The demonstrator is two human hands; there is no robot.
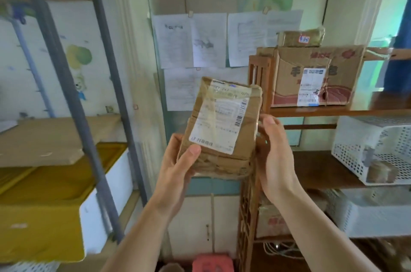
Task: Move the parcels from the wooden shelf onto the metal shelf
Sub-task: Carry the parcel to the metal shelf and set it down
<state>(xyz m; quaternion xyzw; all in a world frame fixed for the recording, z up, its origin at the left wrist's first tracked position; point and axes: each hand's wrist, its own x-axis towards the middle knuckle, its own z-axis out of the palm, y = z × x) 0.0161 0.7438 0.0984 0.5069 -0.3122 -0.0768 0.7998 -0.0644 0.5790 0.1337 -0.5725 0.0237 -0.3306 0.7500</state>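
holding: taped cardboard parcel (pixel 219 125) clamped between both hands, label up
left hand (pixel 178 169): thumb over its near corner
right hand (pixel 274 156): fingers curled against its side
advice: carry level to metal shelf (pixel 73 85), left of fingers

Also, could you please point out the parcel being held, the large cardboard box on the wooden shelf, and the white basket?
held parcel (pixel 219 125): head view, on its white label.
large cardboard box (pixel 289 76): head view, front face.
white basket (pixel 355 129): head view, top-left rim.
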